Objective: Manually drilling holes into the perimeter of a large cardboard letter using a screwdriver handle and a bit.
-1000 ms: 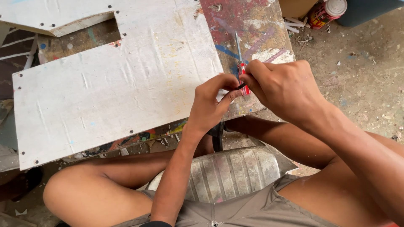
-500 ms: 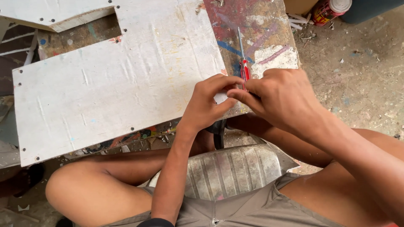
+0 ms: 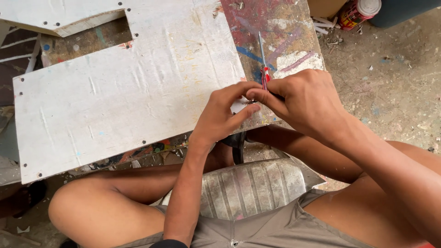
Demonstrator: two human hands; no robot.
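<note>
Our left hand (image 3: pixel 225 115) pinches a tiny metal piece (image 3: pixel 250 102) at the white panel's (image 3: pixel 115 101) near edge; our right hand (image 3: pixel 305 103) grips a red-handled screwdriver (image 3: pixel 263 69), its thin shaft lying over the paint-stained bench (image 3: pixel 285 27).

Rough workshop, likely outdoor or open-floored. Evidence: paint-splattered work board (image 3: pixel 280 41) at far centre; white panel (image 3: pixel 119 96) with screw holes lying on top; bare dusty floor (image 3: pixel 390 87) strewn with debris at right; paint can (image 3: pixel 360 11) far right.
</note>
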